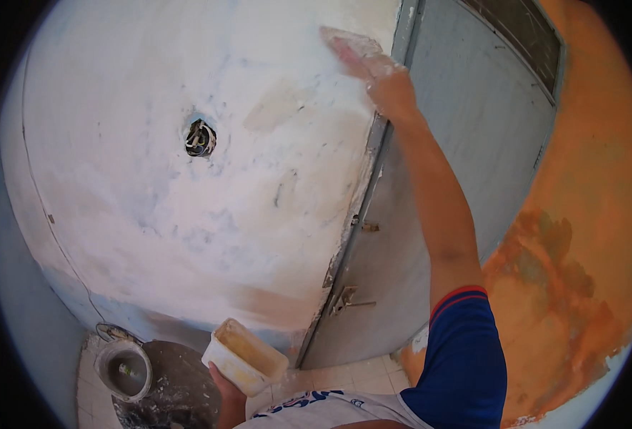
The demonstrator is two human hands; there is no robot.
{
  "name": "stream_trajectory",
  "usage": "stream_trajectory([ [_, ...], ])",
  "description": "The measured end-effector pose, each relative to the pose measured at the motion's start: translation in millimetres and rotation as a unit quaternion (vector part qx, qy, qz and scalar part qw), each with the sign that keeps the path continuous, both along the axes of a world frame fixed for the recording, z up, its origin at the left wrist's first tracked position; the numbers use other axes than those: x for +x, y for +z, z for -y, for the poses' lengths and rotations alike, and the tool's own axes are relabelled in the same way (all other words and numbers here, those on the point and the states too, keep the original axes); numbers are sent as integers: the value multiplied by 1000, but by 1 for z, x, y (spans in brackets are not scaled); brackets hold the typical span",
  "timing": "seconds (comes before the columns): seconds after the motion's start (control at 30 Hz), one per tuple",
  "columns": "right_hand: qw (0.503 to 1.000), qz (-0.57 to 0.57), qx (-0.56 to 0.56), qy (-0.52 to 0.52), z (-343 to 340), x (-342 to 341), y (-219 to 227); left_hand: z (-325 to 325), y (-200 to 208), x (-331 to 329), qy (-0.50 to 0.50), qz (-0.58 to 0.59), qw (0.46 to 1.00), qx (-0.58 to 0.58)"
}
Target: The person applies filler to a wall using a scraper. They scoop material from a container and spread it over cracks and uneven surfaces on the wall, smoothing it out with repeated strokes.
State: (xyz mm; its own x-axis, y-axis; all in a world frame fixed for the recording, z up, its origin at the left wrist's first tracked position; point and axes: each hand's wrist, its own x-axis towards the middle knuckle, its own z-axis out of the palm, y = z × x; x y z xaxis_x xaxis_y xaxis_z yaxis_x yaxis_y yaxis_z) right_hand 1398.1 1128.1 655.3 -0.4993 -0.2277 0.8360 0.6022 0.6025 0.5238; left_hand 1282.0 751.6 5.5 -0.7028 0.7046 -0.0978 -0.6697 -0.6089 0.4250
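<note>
High on the white, patchy wall [187,207], my right hand [393,93] is closed round a plaster-smeared trowel [359,44]. The trowel lies against the wall close to the door frame, somewhat blurred, with a reddish part along it. Down near my body, my left hand [229,392] grips a white rectangular tub [264,363] from its left side and below. Cream-coloured residue coats the inside of the tub, which is tilted. Most of the left fingers are hidden behind it.
An open hole with loose wires [200,138] is in the wall. Right of it stands a grey door [466,107] with a lever handle [351,302]. A bucket [119,393] rests on a dark, splattered floor sheet [176,379] at lower left. The right wall [594,157] is orange and patchy.
</note>
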Motion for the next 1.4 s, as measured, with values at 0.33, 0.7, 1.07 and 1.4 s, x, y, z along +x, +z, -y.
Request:
stream_trajectory([
  [0.33, 997, -68, 35, -2, -24, 9, 42, 5, -11, 6, -31, -19, 999, -5],
  [0.7, 981, -188, 40, -12, 4, -12, 246, -22, 17, -17, -18, -19, 999, 37],
  [1.07, 988, 8, 10, -151, 18, -1, 226, -33, 20, -53, 12, -7, 1000, 4],
  [1.4, 997, -10, 44, -62, -8, -7, 150, -46, 18, -54, -10, 0, 1000, 13],
])
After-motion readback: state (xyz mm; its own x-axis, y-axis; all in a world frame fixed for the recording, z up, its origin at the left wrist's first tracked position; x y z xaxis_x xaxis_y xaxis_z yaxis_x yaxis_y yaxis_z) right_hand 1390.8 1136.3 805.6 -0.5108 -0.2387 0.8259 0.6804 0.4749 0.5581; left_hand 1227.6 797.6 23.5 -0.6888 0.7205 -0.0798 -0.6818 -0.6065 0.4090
